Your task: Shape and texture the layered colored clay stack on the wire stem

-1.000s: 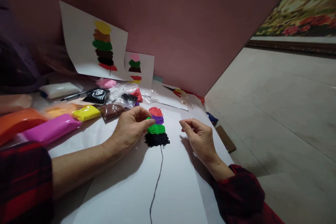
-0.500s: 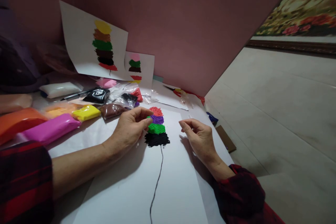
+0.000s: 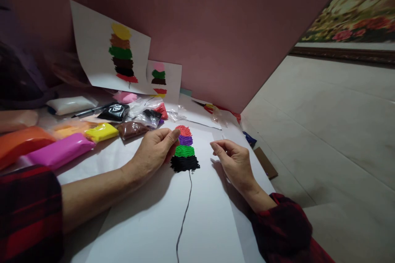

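A white sheet of paper lies in front of me with a stack of textured clay bands on it: red clay at the top, then purple clay, green clay and black clay. A thin dark line runs down from the black band. My left hand is at the left edge of the bands, thumb and fingers pinched; what they hold, if anything, is hidden. To the right, my right hand hovers above the paper, thumb against fingertips around something too small to make out.
Bags of clay crowd the left side, among them magenta, orange, yellow and brown. Two sheets with coloured bands lean on the wall. Scissors and a thin dark rod lie behind.
My left thumb has risen from beside the green and purple bands towards the red one, pressing against the fingers. The right hand has stayed almost still.
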The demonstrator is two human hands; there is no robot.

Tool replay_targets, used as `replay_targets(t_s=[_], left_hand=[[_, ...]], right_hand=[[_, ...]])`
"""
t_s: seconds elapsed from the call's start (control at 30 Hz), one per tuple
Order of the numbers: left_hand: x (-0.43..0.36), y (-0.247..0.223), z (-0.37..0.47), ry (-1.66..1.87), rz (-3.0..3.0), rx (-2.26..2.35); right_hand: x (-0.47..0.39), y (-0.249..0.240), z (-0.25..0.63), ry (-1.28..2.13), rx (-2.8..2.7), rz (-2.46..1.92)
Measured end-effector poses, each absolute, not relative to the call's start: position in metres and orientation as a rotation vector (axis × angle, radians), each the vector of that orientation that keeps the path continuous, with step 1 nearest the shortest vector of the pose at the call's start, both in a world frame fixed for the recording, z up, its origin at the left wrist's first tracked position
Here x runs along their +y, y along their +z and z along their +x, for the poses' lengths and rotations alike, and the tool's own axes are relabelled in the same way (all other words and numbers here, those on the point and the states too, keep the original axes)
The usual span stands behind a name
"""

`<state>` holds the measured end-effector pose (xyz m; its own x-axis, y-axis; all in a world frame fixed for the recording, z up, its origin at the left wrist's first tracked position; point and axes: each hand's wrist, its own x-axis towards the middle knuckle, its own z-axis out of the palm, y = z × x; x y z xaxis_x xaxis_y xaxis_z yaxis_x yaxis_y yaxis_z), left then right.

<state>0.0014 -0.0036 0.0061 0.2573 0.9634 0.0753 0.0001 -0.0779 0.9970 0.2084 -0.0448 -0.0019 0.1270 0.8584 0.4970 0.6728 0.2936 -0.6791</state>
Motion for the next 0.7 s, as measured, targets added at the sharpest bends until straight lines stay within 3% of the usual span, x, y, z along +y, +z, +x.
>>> replay_targets(t_s=[0.7], left_hand=[[-0.0043, 0.0080, 0.0027, 1.073, 1.310, 0.989]], right_hand=[[-0.0462, -0.0010, 0.2075, 0.272, -1.671, -1.447]])
